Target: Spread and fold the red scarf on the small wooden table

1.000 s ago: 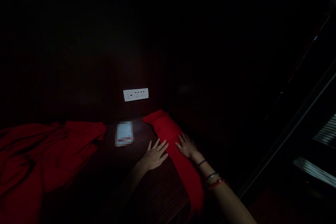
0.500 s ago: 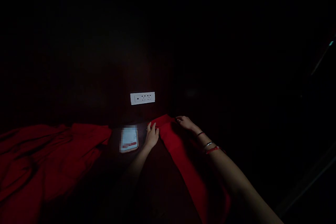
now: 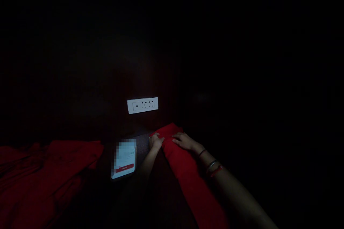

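The left hand [image 3: 156, 141] is at the near-left edge of the far end of a long red cloth [image 3: 182, 175], its fingers curled over that edge; whether they pinch the fabric cannot be told in this dim light. The right hand [image 3: 185, 141] rests palm down on the cloth just beside it, fingers stretched out and gripping nothing, with dark and red bands [image 3: 215, 170] at the wrist.

The cloth lies as a narrow strip along the counter [image 3: 143, 142], running from its far end under the hands toward the wearer. It looks light, soft and limp, unlikely to break but apt to wrinkle or skew if pulled from one point. A spread palm should keep it flat, while the far corners and long edges seem the best places to take hold.

Left of the left hand, well clear of the cloth, lies a phone [image 3: 126, 159] with its screen lit. Farther left is a rumpled red fabric heap [image 3: 53, 179]. Beyond the hands, a white socket plate [image 3: 143, 106] is set in the dark wall [image 3: 134, 78].
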A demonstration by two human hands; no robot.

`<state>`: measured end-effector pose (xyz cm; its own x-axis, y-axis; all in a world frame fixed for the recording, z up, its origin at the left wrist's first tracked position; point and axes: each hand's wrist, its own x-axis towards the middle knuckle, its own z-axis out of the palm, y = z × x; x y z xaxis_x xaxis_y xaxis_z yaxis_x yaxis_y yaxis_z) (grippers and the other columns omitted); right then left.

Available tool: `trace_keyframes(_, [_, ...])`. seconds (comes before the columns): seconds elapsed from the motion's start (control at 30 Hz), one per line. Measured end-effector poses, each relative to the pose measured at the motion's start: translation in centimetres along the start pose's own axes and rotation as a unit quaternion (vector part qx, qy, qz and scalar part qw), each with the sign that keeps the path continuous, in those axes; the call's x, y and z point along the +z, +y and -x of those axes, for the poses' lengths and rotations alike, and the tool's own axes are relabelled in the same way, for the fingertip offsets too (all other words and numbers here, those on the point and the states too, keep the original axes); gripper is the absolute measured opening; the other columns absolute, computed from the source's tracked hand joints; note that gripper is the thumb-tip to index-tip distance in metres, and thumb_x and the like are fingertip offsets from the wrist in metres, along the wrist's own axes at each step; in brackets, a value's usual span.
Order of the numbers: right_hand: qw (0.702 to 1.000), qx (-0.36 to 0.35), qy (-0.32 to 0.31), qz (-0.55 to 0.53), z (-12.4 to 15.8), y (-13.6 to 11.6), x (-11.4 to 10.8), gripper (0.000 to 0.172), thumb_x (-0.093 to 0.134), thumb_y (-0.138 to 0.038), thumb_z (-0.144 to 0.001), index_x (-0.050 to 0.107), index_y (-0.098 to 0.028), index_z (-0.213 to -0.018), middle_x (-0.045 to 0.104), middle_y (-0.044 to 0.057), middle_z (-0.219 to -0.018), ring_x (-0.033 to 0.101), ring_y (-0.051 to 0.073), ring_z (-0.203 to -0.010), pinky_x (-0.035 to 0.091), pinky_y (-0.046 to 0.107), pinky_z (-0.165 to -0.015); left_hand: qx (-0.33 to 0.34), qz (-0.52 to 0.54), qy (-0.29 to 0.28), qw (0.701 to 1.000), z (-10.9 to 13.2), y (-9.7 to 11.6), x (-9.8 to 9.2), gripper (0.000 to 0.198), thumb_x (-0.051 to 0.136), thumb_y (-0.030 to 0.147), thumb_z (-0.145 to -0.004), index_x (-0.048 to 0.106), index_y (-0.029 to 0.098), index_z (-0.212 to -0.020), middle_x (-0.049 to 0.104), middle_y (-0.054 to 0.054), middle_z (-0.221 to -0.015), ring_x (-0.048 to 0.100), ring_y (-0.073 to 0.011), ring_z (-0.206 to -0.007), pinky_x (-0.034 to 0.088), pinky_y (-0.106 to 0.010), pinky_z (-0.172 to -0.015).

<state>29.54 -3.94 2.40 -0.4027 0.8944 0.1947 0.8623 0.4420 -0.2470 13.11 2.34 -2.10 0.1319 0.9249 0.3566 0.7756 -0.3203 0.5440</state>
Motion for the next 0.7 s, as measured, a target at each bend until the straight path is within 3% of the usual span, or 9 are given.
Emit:
trace_keyframes(0.07, [1.000, -0.011, 0.021, -0.002, 0.0, 0.1, -0.3, 0.035, 0.038, -0.028, -0.081, 0.052, -0.016, -0.111, 0.055, 0.008, -0.109, 0.048, 0.016, -0.102, 0.031, 0.027, -0.089, 0.021, -0.003, 0.006, 1.000, 0.1, 0.2, -1.1, 0.028, 0.048, 0.016, -0.070, 0.057, 0.015, -0.097, 0.059, -0.010, -0.094, 0.053, -0.0212, -0.089, 0.041, -0.034, -0.077])
trace_keyframes(0.1, [0.999, -0.009, 0.037, -0.002, -0.1, 0.1, -0.3, 0.034, 0.038, -0.026, -0.081, 0.053, -0.016, -0.110, 0.056, 0.008, -0.107, 0.049, 0.016, -0.100, 0.032, 0.026, -0.088, 0.064, 0.003, -0.008, 0.998, 0.2, 0.4, -1.6, 0.027, 0.049, 0.013, -0.069, 0.059, 0.017, -0.094, 0.058, -0.008, -0.097, 0.051, -0.0196, -0.093, 0.039, -0.032, -0.081])
trace_keyframes(0.23, [0.997, 0.016, 0.082, -0.001, -0.5, 0.6, 0.9, 0.029, 0.037, -0.021, -0.082, 0.056, -0.016, -0.104, 0.057, 0.007, -0.102, 0.051, 0.014, -0.093, 0.035, 0.024, -0.082, 0.262, 0.031, -0.131, 0.956, 0.1, 0.9, -2.9, 0.025, 0.045, 0.007, -0.068, 0.062, 0.018, -0.082, 0.060, -0.003, -0.090, 0.052, -0.0145, -0.086, 0.039, -0.026, -0.080])
trace_keyframes(0.3, [0.996, 0.034, 0.086, 0.007, -0.7, 1.0, 1.6, 0.026, 0.037, -0.020, -0.082, 0.058, -0.016, -0.098, 0.059, 0.007, -0.097, 0.052, 0.014, -0.090, 0.036, 0.024, -0.079, 0.276, 0.018, -0.143, 0.950, 0.1, 0.9, -3.0, 0.024, 0.043, 0.006, -0.069, 0.062, 0.017, -0.078, 0.061, -0.002, -0.083, 0.053, -0.0143, -0.080, 0.040, -0.025, -0.075])
trace_keyframes(0.43, [0.991, 0.064, 0.114, 0.021, -0.9, 1.2, 2.2, 0.025, 0.035, -0.019, -0.083, 0.059, -0.013, -0.086, 0.060, 0.008, -0.088, 0.053, 0.014, -0.081, 0.036, 0.023, -0.073, 0.261, -0.014, -0.105, 0.960, 0.1, 0.7, -2.5, 0.020, 0.039, 0.011, -0.075, 0.058, 0.017, -0.074, 0.058, -0.002, -0.078, 0.051, -0.0139, -0.077, 0.039, -0.025, -0.073])
trace_keyframes(0.7, [0.976, 0.130, 0.173, 0.020, -0.7, 0.4, 1.2, 0.026, 0.031, -0.021, -0.085, 0.056, -0.014, -0.085, 0.058, 0.008, -0.089, 0.051, 0.013, -0.083, 0.034, 0.022, -0.074, 0.283, 0.001, -0.069, 0.957, 1.0, 0.7, -2.7, 0.019, 0.034, 0.010, -0.078, 0.052, 0.016, -0.075, 0.053, -0.003, -0.081, 0.048, -0.0134, -0.077, 0.038, -0.025, -0.074])
